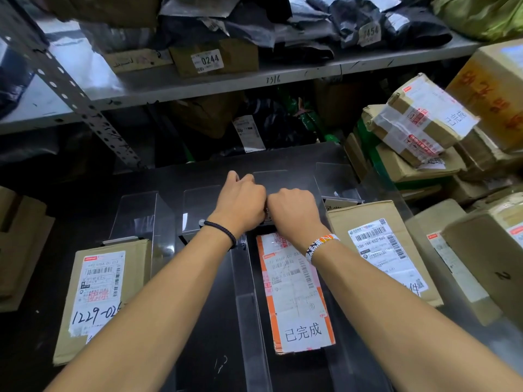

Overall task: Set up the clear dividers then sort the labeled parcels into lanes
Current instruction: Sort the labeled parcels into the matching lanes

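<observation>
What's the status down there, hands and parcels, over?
Both curled at middle lane's far end: left hand, right hand; grasp hidden. In that lane, orange-edged parcel lies flat. Upright clear dividers in place. Nothing seen blocking.

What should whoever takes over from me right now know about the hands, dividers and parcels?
Left hand: fingers curled at the far end of a middle lane; what it grips is hidden.
Right hand: the same, beside it.
Clear acrylic dividers: upright on the black table.
Done: brown cardboard parcel marked 1229 far left, orange-edged white-labelled parcel below the right wrist, tan barcode-labelled parcel one lane right.
Left: stacked taped cardboard parcels on the right look unsorted.
</observation>
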{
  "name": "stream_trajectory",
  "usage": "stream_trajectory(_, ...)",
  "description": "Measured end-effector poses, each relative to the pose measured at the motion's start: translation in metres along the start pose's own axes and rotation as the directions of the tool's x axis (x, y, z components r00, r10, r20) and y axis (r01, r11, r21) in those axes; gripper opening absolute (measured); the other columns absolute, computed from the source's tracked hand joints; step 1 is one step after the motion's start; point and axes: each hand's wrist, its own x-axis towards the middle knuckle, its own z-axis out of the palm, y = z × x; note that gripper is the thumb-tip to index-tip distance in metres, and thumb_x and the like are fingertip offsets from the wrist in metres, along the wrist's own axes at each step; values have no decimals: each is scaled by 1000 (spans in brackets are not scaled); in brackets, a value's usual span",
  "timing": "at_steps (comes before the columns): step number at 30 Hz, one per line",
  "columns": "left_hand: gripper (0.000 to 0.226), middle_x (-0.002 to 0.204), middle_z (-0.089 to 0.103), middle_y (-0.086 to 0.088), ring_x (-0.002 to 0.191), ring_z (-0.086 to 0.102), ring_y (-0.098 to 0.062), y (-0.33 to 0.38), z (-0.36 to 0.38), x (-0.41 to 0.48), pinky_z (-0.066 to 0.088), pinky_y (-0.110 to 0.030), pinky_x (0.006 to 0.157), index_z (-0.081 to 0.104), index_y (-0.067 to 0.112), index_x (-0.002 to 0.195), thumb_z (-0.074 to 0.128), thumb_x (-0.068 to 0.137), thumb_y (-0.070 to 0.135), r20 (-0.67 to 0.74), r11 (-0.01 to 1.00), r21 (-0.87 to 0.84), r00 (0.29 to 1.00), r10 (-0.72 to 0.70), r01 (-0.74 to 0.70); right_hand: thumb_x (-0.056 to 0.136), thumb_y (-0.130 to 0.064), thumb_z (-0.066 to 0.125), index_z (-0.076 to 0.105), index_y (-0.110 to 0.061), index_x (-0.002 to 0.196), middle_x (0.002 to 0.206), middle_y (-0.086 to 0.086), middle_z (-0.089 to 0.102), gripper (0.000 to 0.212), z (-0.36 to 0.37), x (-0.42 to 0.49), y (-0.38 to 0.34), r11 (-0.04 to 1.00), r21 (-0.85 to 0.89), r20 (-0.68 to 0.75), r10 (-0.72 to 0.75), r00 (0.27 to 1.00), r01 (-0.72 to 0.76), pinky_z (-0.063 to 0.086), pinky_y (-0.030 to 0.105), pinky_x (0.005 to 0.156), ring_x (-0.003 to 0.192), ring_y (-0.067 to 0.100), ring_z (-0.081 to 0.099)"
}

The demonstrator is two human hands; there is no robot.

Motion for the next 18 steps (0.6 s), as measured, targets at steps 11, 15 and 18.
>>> stream_trajectory(11,14,109,64,1,127,39,-19,2,-5,8,24,-44,104,66,20,87,58,93,30,141,1000,6,990,15,-16,95,-12,58,67,-20,120,112,7,70,28,5,-5,16,979,193,-30,65,997,-58,46,35,74,102,32,68)
stream_trajectory(15,26,122,63,3,126,41,-20,14,-23,20,27,-40,103,72,22,115,57,97,33,-41,976,-212,998,49,-56,92,-19,60,70,-31,119,117,-3,74,31,-1,-20,70,826,516,-126,336,933,-227,57,41,88,108,29,68)
stream_trajectory(18,29,121,66,4,121,49,-21,36,-37,39,35,-42,103,70,24,121,56,98,35,-162,947,-298,984,73,-119,94,-22,63,74,-32,114,114,-5,75,25,-5,-30,119,714,631,-123,478,870,-303,57,43,91,107,23,69)
